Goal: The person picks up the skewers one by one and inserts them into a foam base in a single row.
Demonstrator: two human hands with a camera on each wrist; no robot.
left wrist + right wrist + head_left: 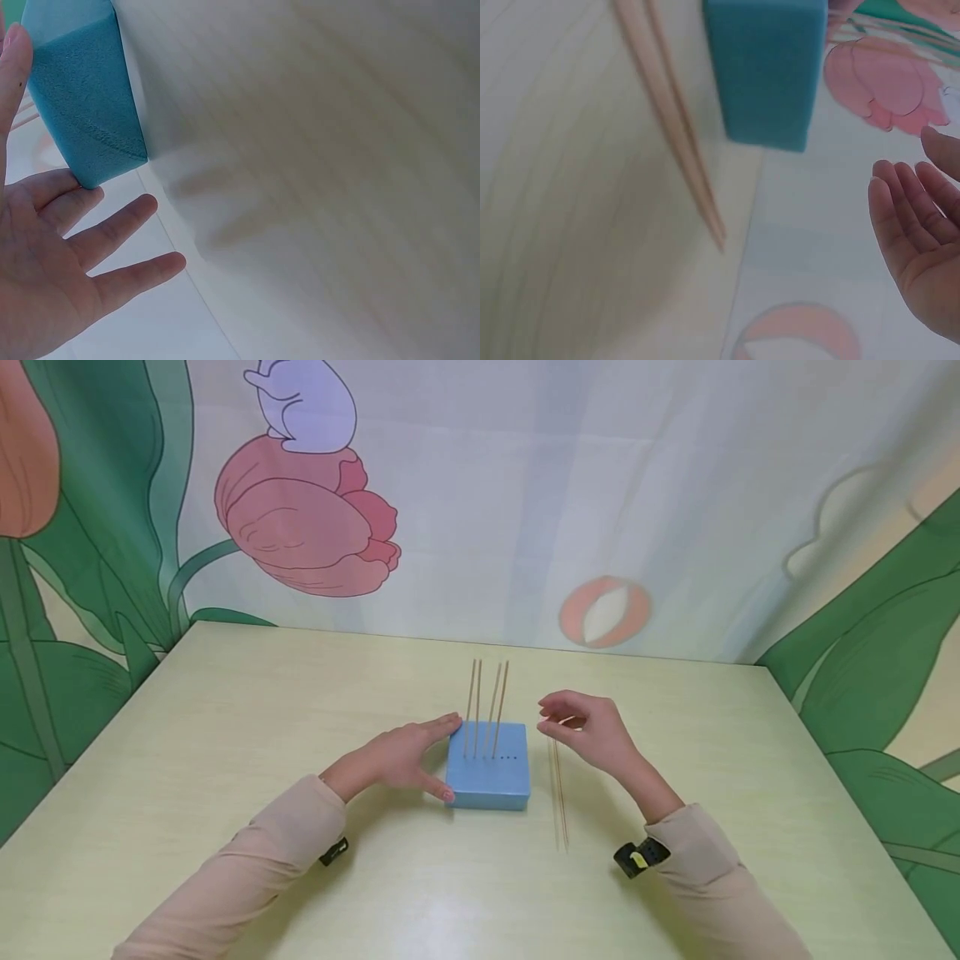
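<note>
A light blue block (487, 798) lies on the table, with several thin wooden sticks (503, 697) standing in a row of holes in its top. To the right of those sticks, three small dark holes (508, 757) show bare. My left hand (401, 756) holds the block at its left side, thumb at the near corner and fingers at the far one; the ring and little fingers stretch free in the left wrist view. Two loose sticks (561, 802) lie side by side right of the block. Over their far ends hovers my right hand (592, 731), fingers loosely bent around nothing.
The pale wooden table (225, 710) ends at a printed curtain (480, 527) behind the block. Black straps (641, 857) circle both wrists beneath the sleeves.
</note>
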